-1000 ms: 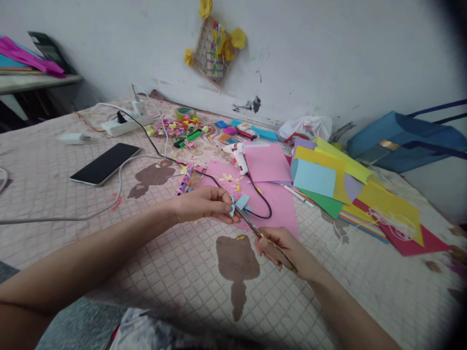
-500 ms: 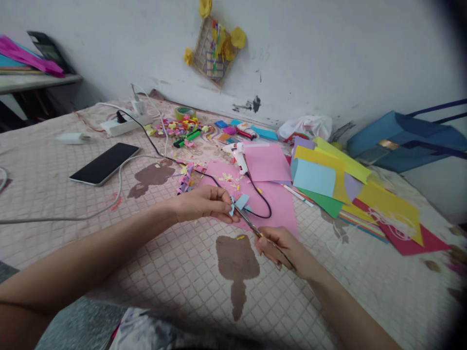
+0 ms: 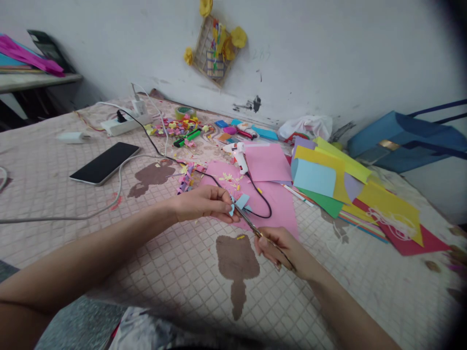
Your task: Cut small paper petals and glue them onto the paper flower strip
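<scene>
My left hand [image 3: 209,204] pinches a small piece of light blue paper [image 3: 232,209] between thumb and fingers. Scissors [image 3: 251,225] are gripped in my right hand [image 3: 279,248], their blades pointing up and left to the paper at my left fingertips. Whether the blades are parted is too small to tell. Another light blue paper piece [image 3: 242,201] shows just beyond the blade tips. Below and behind the hands lies a large pink sheet [image 3: 280,204], with small pale yellow scraps [image 3: 228,177] on it.
A white glue gun [image 3: 239,158] with a black cord rests on the pink paper. Coloured sheets [image 3: 317,177] are piled at right, near a blue bag [image 3: 401,141]. Left are a phone [image 3: 105,164], cables and a power strip [image 3: 124,125]. Paper flowers [image 3: 178,129] lie at the back.
</scene>
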A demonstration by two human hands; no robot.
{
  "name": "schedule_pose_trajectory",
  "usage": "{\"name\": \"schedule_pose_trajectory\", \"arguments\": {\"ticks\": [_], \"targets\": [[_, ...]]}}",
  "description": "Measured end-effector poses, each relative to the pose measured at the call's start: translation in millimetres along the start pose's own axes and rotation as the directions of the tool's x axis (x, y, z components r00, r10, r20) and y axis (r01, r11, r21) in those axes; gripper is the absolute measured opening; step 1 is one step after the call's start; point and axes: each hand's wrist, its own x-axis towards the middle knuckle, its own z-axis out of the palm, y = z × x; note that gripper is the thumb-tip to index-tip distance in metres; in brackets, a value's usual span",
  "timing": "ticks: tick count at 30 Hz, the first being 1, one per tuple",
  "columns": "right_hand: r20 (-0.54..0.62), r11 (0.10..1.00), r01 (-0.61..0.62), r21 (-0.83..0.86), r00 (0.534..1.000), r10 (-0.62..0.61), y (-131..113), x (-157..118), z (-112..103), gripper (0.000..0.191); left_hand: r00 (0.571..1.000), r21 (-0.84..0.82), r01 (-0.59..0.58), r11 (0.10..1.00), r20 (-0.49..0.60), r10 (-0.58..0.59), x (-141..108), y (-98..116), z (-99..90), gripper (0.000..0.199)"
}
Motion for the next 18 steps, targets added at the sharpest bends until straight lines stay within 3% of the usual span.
{"name": "schedule_pose_trajectory", "arguments": {"ticks": [18], "targets": [[-0.011,1.0,-0.015,-0.012,1.0,0.015,0.1,1.1,-0.3,0.047,1.0,-0.052,0.007,0.999,-0.011,-0.008,0.5,-1.6,0.0,0.016]]}}
